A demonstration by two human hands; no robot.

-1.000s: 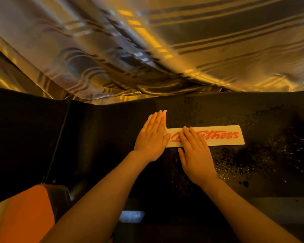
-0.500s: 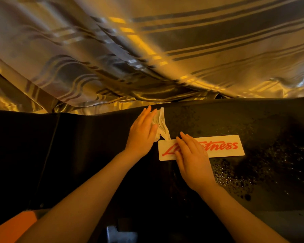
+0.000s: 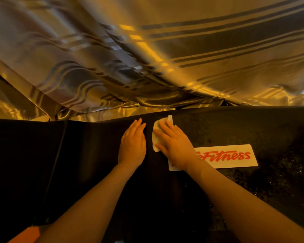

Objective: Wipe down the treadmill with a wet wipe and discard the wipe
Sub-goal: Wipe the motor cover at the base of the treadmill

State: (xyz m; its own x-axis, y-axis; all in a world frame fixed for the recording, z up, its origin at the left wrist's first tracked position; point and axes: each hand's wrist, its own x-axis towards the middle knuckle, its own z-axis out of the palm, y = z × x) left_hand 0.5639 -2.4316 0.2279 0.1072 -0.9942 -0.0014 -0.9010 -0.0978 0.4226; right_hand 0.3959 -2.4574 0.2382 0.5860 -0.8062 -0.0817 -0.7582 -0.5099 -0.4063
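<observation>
Wipe (image 3: 156,137) white, crumpled, under right hand (image 3: 174,146)

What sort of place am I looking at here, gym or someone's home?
Probably a home room, though I can't be sure. Striped satin curtains hang right behind the black treadmill, which carries a white Fitness logo plate. Nothing else of the room shows.

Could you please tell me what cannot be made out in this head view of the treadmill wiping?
- Wet wipe: mostly covered by the right hand.
- Logo sticker: its first letters are hidden by the right wrist.
- Treadmill: cut off by the frame edges, and its far end is hidden under the striped curtain.
- Under the left hand: unseen.
</observation>
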